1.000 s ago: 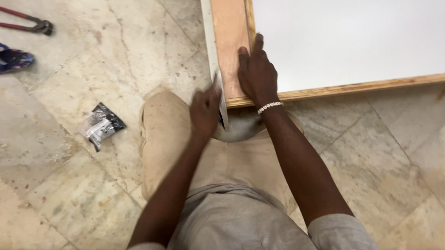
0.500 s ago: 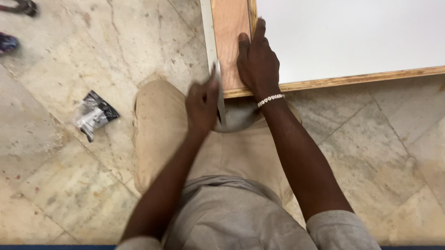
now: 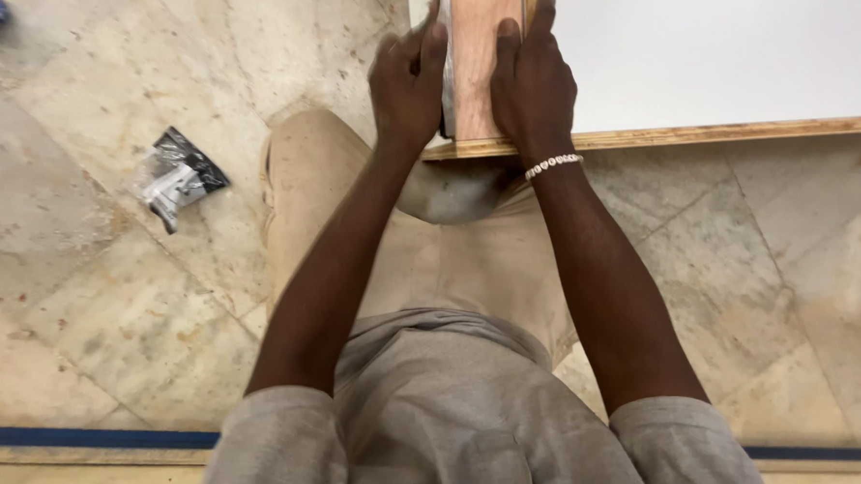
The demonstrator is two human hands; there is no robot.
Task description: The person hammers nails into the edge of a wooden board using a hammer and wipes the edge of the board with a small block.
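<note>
Wooden board edge (image 3: 481, 66) gripped by left hand (image 3: 406, 83) and right hand (image 3: 532, 83), plastic bag (image 3: 176, 176) nearby on floor.

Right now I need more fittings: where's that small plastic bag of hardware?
The bag lies on the stone floor at upper left, beside the bent knee, left of both hands.

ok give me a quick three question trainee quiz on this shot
1. True or false: the left hand rests flat on the stone floor.
2. What lies on the floor to the person's left: A pliers, B small plastic bag of hardware, C hammer?
3. Which wrist wears a beaded bracelet?

Key: 1 false, it grips the upright wooden board opposite the right hand; 2 B; 3 right.
</note>
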